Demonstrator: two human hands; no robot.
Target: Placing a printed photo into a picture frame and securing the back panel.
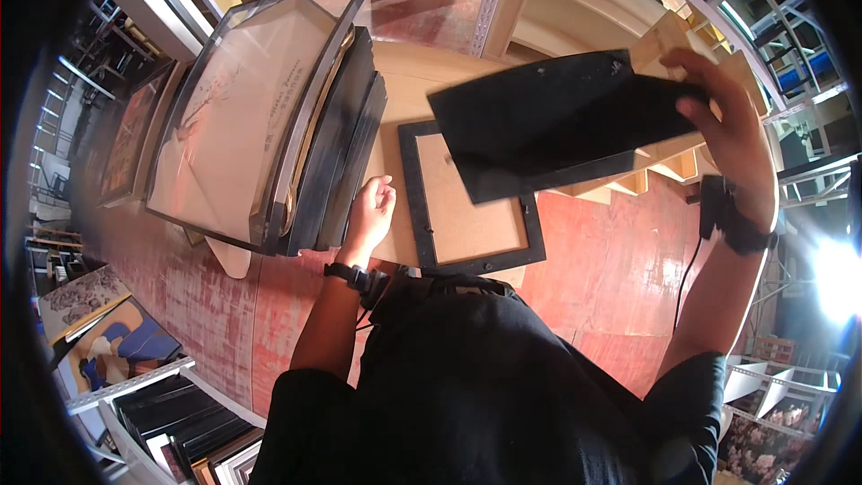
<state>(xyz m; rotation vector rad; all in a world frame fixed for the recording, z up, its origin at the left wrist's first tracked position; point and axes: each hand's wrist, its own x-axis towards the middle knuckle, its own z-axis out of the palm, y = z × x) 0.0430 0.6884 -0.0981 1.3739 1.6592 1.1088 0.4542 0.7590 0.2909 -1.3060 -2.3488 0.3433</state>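
Both hands were out over the counter (404, 67), each wrist wearing a dark band. Nearest the body, the left hand (370, 211) lay with loosely curled fingers on the counter's pale wood, just beside the left rail of a black picture frame (471, 260) and gripping nothing that could be seen. That frame lay flat at the counter's near edge, its brown inner panel (467, 207) showing. The right hand (732, 139) was lifted higher and off to the right, fingers closed around the right end of a black backing board (552, 121), which it held in the air, tilted, over the frame's upper right corner and clear of it. A thin dark cable (687, 274) hung down from the right wrist band. To the left of the left hand, a stack of dark frames (346, 144) rested on the counter, and a large framed picture with a pale print (247, 112) lay slanted on top of that stack. Beyond the board, pale wooden pieces (669, 166) sat at the counter's right end. Farther off, the reddish floor (620, 278) spread around the counter, with more framed pictures (117, 341) leaning at the lower left and metal shelving (772, 54) at the far right.
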